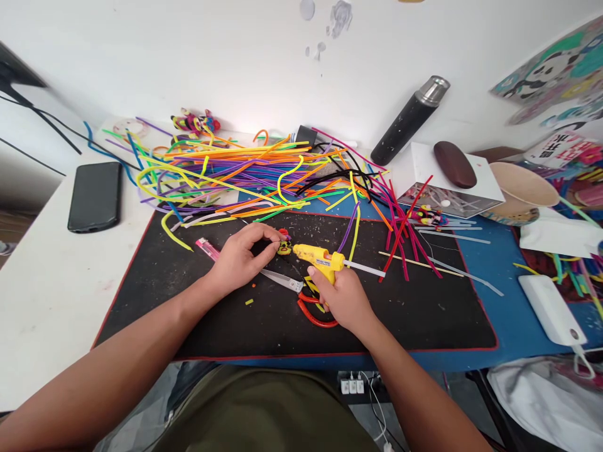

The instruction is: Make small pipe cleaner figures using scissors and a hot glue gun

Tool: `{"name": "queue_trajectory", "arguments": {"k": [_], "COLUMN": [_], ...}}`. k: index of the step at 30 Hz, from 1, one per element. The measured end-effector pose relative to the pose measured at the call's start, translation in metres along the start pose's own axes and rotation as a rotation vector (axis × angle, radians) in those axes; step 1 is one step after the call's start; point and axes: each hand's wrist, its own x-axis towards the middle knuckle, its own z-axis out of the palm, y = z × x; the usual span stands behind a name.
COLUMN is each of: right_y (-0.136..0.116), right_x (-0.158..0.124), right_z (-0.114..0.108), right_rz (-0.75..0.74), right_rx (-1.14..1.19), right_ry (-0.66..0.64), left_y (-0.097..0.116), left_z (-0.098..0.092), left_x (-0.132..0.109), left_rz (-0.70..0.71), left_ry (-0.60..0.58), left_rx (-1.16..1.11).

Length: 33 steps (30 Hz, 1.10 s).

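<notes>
My right hand [346, 298] is closed round the handle of a yellow glue gun [316, 256], with a whitish glue stick [365, 269] jutting from its back. The nozzle points left, at or very near a small yellow, black and red pipe-cleaner figure [284, 246]. Thumb and fingertips of my left hand [245, 254] pinch that figure at its left side. Below the hands lie scissors [316, 312] with red handles, their blades reaching under my left hand. A pink-and-white strip [207, 248] shows beside my left hand; its kind is unclear.
A heap of coloured pipe cleaners [235, 169] spreads behind the black mat [414, 314]. Red pipe cleaners [409, 245] and a thin wooden stick [424, 264] lie at right. Around stand a black flask [409, 119], a white box [452, 176], a phone [95, 196] and a white power bank [552, 309].
</notes>
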Motion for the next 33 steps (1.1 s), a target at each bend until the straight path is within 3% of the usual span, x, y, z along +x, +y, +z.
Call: {"name": "queue_trajectory", "arguments": {"k": [17,24,30,33], "right_y": [-0.001,-0.001,-0.004,-0.004], "right_x": [-0.002,-0.009,-0.005,0.0], "right_z": [-0.003,-0.01,-0.028,-0.037], "right_rz": [0.051,0.139,0.033,-0.039], "right_rx": [-0.031,0.17,0.359,0.333], "right_ry": [-0.035,-0.049,0.021,0.079], "left_y": [0.002,0.002,0.001,0.001], "left_z": [-0.001,-0.001,-0.001,-0.001], "left_x": [0.001,0.001,0.0,-0.001], "left_rz": [-0.005,0.0,0.018,0.033], "left_ry": [-0.002,0.008,0.0,0.013], "left_rx": [-0.006,-0.017,-0.022,-0.028]}}
